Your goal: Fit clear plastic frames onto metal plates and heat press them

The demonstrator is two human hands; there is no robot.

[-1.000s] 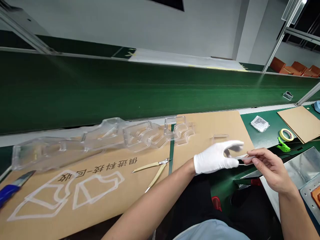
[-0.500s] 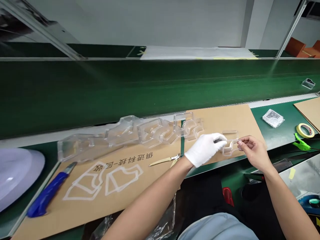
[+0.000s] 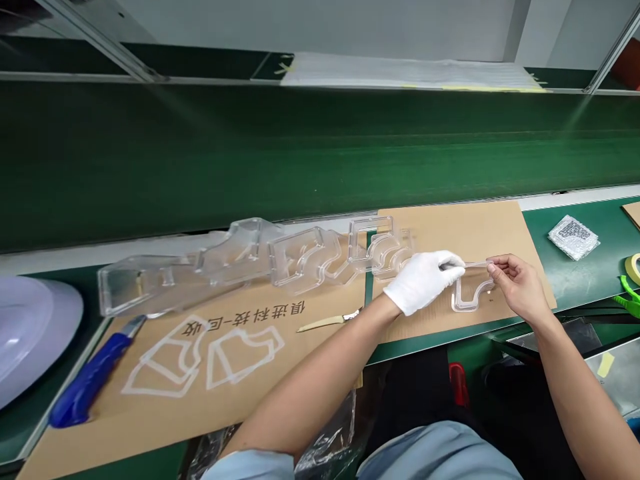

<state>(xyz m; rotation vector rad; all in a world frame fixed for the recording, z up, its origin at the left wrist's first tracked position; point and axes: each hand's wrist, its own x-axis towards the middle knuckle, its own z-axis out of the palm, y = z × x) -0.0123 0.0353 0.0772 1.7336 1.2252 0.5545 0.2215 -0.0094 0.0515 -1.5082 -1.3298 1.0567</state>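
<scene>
Between my hands is a clear plastic frame-like part [image 3: 466, 307] with a curved inner edge. My left hand [image 3: 426, 280], in a white glove, pinches the left end of its thin upper edge. Bare, my right hand [image 3: 517, 285] closes thumb and fingers on the right end of that edge. The part is just above or against the cardboard; I cannot tell which. To the left, a row of similar clear plastic parts [image 3: 303, 257] runs along the back of the cardboard sheets. A pair of beige-handled pliers [image 3: 323, 323] lies near my left forearm, partly covered by it.
A blue-handled knife [image 3: 93, 380] and white outline shapes [image 3: 167, 357] lie on the left cardboard [image 3: 240, 400]. A white rounded object [image 3: 37, 340] stands far left. At right are a silvery packet [image 3: 573, 237], yellow tape [image 3: 634, 268] and a bright green tool [image 3: 629, 300].
The clear part has turned between my hands, so its upper edge now shows as a thin line. My right fingers have shifted up to that edge. The view has moved slightly.
</scene>
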